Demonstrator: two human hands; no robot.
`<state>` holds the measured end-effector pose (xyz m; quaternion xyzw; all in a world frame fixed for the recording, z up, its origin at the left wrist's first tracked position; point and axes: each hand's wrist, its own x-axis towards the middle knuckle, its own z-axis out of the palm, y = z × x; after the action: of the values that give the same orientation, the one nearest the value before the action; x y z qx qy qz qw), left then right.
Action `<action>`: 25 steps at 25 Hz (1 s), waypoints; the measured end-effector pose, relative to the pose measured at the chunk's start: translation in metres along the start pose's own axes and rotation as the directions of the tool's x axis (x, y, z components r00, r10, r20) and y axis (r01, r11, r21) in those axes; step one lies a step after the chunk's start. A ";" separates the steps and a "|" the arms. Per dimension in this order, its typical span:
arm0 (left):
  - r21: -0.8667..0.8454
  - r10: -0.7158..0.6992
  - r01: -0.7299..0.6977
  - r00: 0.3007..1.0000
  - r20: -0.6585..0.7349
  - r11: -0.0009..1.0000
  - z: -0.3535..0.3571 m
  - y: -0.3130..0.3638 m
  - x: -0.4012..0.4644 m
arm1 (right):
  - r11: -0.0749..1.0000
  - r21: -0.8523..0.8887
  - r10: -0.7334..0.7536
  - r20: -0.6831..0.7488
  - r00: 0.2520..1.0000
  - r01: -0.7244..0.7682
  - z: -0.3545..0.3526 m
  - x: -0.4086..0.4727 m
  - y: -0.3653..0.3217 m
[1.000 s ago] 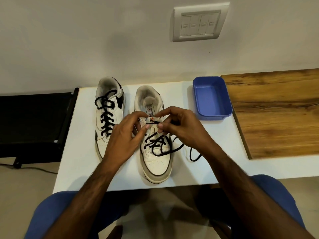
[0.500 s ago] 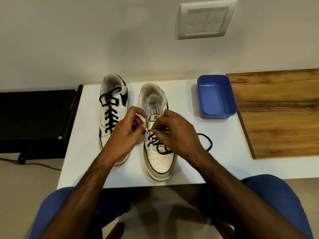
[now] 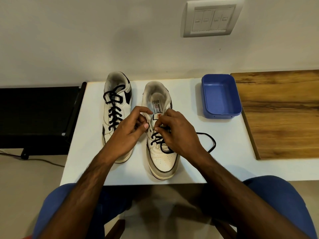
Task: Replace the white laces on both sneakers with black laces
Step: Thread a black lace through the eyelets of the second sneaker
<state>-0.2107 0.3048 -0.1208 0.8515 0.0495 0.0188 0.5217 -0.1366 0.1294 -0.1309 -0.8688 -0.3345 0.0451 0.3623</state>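
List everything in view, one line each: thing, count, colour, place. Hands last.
sneakers: 2, white with black trim, side by side on the table; left sneaker laced, right sneaker partly laced
black laces: 2, one through each sneaker; loose end loops on the table right of the right sneaker
tray: 1, blue, on the table's right part
table: 1, white
board: 1, brown wood, right of the tray
switch plate: 1, white, on the wall
hands: 2, left hand and right hand over the right sneaker's eyelets
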 end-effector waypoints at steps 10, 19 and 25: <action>0.102 0.089 -0.089 0.996 0.002 0.991 -0.001 -0.009 -0.001 | 0.993 0.044 0.108 0.001 0.994 -0.108 0.009 0.001 -0.001; 0.367 0.225 -0.251 0.968 0.113 0.896 -0.003 -0.016 -0.001 | 0.977 0.132 0.158 0.079 0.984 -0.168 0.006 0.000 0.000; 0.366 0.232 -0.234 0.971 0.050 0.901 -0.001 -0.010 0.000 | 0.974 0.166 0.119 0.209 0.971 -0.155 -0.012 0.002 0.005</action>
<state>-0.2119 0.3106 -0.1291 0.9341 -0.0514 0.0692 0.3465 -0.1285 0.1210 -0.1244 -0.8445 -0.3025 0.1864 0.4008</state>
